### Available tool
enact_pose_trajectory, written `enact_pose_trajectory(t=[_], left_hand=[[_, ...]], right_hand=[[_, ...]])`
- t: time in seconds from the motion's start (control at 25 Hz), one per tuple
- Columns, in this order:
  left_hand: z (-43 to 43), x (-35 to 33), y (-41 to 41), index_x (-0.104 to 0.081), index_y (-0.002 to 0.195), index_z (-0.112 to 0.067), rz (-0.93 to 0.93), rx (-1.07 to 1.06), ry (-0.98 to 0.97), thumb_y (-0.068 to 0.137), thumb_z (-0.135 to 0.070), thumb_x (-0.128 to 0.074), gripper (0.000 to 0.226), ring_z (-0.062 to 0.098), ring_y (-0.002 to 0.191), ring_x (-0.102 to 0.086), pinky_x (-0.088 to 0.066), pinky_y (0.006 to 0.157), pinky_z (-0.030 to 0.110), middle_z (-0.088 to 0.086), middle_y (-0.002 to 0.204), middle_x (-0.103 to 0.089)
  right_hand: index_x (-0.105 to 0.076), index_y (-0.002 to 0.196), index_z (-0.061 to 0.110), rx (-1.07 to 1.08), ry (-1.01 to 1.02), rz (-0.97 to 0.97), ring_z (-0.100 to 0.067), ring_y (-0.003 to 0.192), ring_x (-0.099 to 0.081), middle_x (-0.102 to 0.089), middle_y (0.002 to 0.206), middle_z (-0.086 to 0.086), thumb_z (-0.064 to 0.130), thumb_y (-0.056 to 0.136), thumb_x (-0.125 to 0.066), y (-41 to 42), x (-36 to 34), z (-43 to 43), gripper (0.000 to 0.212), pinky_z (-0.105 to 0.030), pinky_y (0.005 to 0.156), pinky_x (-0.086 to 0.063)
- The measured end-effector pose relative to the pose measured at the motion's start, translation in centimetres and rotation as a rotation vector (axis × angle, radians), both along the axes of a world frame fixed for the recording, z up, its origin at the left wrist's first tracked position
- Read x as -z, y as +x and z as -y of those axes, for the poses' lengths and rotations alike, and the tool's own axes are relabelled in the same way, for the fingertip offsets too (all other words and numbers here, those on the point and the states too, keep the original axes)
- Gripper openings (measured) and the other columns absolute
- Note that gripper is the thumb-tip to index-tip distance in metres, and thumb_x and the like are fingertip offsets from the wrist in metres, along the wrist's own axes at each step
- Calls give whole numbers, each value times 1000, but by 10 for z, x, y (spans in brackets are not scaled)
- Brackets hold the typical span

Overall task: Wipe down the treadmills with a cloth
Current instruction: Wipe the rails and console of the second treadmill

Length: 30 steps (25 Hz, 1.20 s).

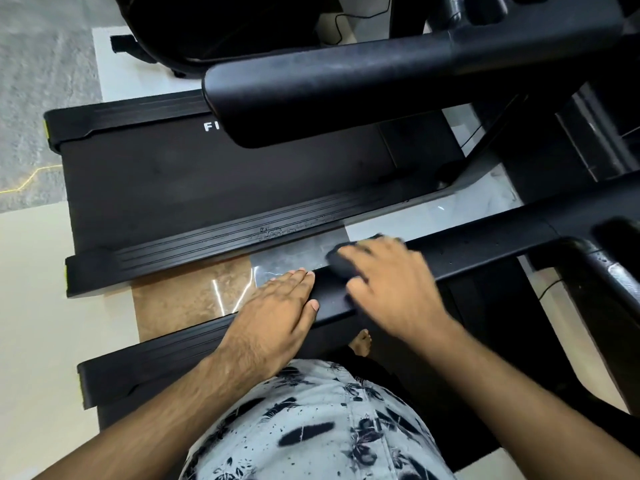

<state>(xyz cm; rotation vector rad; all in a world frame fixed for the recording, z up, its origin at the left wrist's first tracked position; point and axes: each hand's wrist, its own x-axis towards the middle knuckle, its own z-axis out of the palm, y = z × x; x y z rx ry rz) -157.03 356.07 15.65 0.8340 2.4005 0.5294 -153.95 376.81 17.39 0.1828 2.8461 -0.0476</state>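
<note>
**Cloth pressed on the treadmill handrail under the right hand**

The dark, crumpled cloth (341,258) lies on top of the long black padded handrail (485,242) of the near treadmill, pinned beneath the right hand (384,282). That hand's fingers curl down over the cloth and grip it against the rail; the hand is blurred, and only the cloth's far edge shows past the fingertips. Just to the left of it, the left hand (273,313) rests flat on the blunt end of the same handrail, fingers straight and together, thumb lying along the rail's near edge, holding nothing.

Below the left hand runs the black ribbed side rail (166,355) of the near treadmill. Beyond both hands, across a strip of glossy tan and grey floor tile (194,292), lies the second black treadmill deck (207,181) with its own ribbed side rail (242,237), which carries a patch of wet droplets or smears. Farther still from the hands, a second thick black handrail (346,88) crosses the view.

Beneath the right wrist a bare foot (362,342) stands on the near treadmill, and closest to the camera is a white shirt with a dark leaf print (311,427)
</note>
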Motion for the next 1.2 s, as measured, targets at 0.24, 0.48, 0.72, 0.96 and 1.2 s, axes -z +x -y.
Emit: enact_pose_trajectory(t=[0.24,0.48,0.72,0.96,1.2], left_hand=[[-13,-5,1,-18,155,-21,-15,0,-7,102,-45,-19,58,7,148,-14,-6,121,23,-4,161,-18],[-28,-8,3,-18,155,-21,-6,1,-24,102,-47,-17,59,7,148,-13,-1,118,20,-5,161,-17],[-50,-9,4,-18,155,-19,-13,14,-61,103,-44,-21,58,7,148,-14,-5,121,24,-3,161,-18],[-69,-11,5,-16,155,-21,3,10,-91,103,-44,-21,58,7,149,-12,-8,122,30,-4,162,-16],[-89,-11,5,-15,155,-21,3,10,-91,103,-45,-21,58,9,149,-12,-7,122,31,-4,162,-16]], right_hand=[[-52,134,32,-89,34,-6,-23,126,-47,-55,137,3,39,85,-39,20,2,20,52,-42,92,-43],[-54,133,33,50,86,-26,-24,121,-48,-57,133,2,39,88,-36,6,3,-15,49,-42,90,-43],[-54,134,35,252,114,45,-25,124,-46,-56,135,0,41,92,-32,-21,0,-72,48,-42,96,-41],[-52,133,36,200,67,84,-24,124,-46,-55,136,1,40,92,-36,-20,-1,-100,45,-41,95,-42],[-52,135,36,52,-7,33,-25,123,-48,-57,135,2,41,88,-35,-7,2,-119,50,-41,94,-43]])
